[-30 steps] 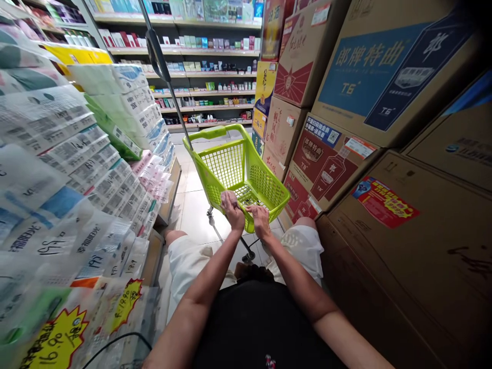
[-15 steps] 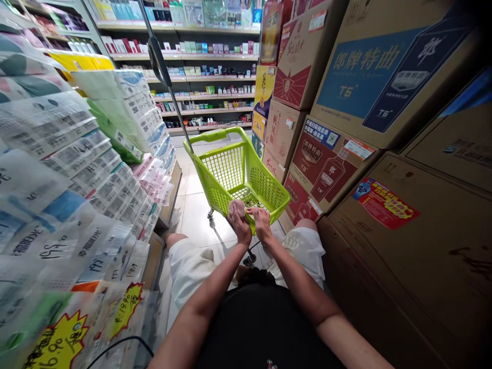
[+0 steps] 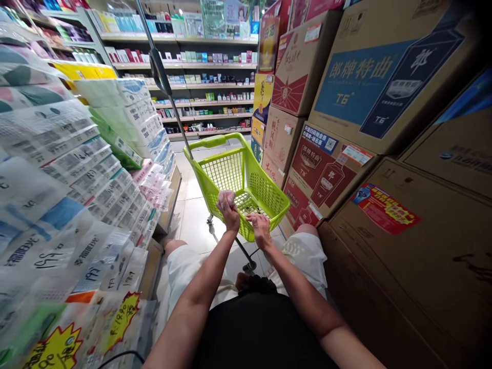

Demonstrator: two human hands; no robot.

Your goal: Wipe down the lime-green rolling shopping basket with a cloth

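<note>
The left hand (image 3: pixel 229 214), clenched round a crumpled pinkish cloth (image 3: pixel 227 196), has just shifted toward ten o'clock, away from the right hand (image 3: pixel 260 228); the cloth thus seems at work farther along the basket's seven-o'clock side. The green basket (image 3: pixel 263 187) stands ahead at twelve, long axis running eleven to five, its handle (image 3: pixel 213 141) at eleven. Near its five o'clock, the right hand's bent fingers rest; whether they grip, I cannot tell.

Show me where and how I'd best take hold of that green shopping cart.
Probably by the raised bar on the far side of the green shopping cart, coming from above: it is long and narrow, with a gap beneath for fingers. The near corner seems less handy, as the left hand and right hand are close by it.
</note>
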